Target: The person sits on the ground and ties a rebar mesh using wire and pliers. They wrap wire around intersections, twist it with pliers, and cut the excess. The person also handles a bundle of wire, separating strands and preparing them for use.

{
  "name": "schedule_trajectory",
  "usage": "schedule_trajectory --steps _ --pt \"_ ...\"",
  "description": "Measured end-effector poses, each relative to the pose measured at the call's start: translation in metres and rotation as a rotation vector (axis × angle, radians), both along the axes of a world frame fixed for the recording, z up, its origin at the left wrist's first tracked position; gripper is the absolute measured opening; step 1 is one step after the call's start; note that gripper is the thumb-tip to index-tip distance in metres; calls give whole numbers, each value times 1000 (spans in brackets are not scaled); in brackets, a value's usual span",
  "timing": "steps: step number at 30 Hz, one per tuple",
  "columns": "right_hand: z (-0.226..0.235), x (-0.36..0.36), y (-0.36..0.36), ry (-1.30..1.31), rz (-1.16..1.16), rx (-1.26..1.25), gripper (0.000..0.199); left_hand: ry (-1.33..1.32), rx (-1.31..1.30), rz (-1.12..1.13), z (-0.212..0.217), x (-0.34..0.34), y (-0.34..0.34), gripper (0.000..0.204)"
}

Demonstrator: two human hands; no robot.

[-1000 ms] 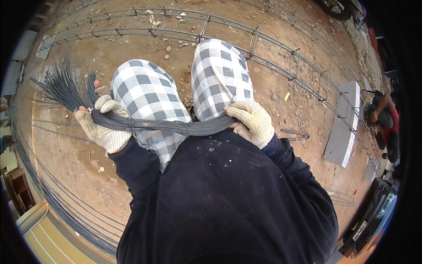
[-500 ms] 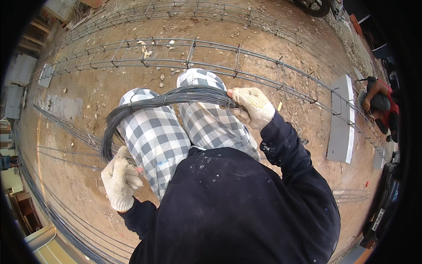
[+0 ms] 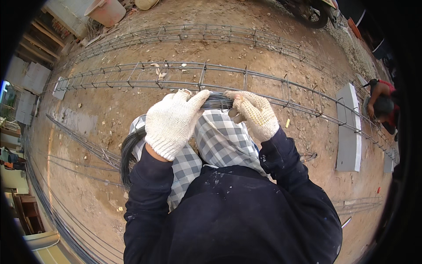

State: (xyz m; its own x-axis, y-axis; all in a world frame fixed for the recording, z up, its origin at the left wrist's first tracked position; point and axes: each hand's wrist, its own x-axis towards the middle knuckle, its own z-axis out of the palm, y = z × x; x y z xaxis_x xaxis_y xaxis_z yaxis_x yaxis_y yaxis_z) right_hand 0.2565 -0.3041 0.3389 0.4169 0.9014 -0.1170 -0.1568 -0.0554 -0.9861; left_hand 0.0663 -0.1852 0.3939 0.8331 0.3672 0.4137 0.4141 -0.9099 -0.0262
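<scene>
Both hands up in front of chest, in white knit gloves. Left hand [image 3: 172, 122] closed over a bundle of thin dark wire [image 3: 216, 101], fingers curled around it from above; right hand [image 3: 252, 113] gripping the same bundle just to the right, fingers wrapped, thumb underneath. Hands close together, nearly touching at the bundle's top. Wire bundle held at mid-frame, bent into an arc: short stretch showing between the gloves, long tail dropping down and left past the left wrist, ending loose beside the left thigh. Below the hands, checkered grey-white trousers [image 3: 220, 143] and a dark navy top with pale specks. Bare brown dirt ground [image 3: 110, 110] all round. Far of the hands, a long rebar cage [image 3: 202, 75] lying left to right, a second one farther behind. Loose rebar rods [image 3: 83, 143] on the ground at left. Pale concrete block [image 3: 348, 127] at right, near the cage's end. Another person [image 3: 382, 103] in red crouching at far right edge, hands not readable. Pinkish bucket [image 3: 107, 9] at far upper left.
</scene>
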Motion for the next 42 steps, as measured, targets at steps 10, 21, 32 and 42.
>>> schedule_trajectory --steps 10,21,32,42 --pt "-33 -3 11 -779 -18 134 28 -138 42 -54 -71 2 20 32" --pt "-71 5 39 -406 172 -12 16 -54 -41 -31 -77 0 23 28" --pt "-71 13 13 -387 -82 39 19 1 -161 28 -68 6 25 27" --pt "-68 -29 23 -1170 -189 252 30 83 -177 70 -61 13 27 27"
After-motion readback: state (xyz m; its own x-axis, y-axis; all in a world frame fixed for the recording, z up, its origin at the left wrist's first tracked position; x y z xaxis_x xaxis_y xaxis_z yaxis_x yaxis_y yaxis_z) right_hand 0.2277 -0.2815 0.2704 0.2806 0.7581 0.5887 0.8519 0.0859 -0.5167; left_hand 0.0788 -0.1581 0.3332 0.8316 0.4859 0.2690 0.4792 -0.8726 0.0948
